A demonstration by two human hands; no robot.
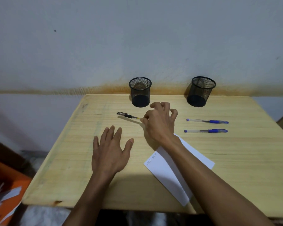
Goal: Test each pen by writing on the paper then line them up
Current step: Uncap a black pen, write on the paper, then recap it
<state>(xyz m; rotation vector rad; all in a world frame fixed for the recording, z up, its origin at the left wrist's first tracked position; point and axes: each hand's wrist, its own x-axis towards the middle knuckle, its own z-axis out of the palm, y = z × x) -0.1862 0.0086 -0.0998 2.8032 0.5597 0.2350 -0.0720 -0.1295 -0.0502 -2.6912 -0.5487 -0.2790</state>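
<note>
A black pen [127,115] sticks out leftward just above the wooden table [235,152], casting a shadow below it. My right hand [160,123] pinches its tip end between thumb and forefinger, the other fingers curled. My left hand [110,150] hovers flat over the table with fingers spread, holding nothing. Two blue pens lie parallel at the right, one farther back [207,121] and one nearer [206,131]. A white paper [167,170] with two small written words lies near the front, partly under my right forearm.
Two black mesh pen cups stand at the table's back edge against the wall, one at centre [140,92] and one to the right [200,91]. An orange box [5,190] with paper scraps sits on the floor at the lower left.
</note>
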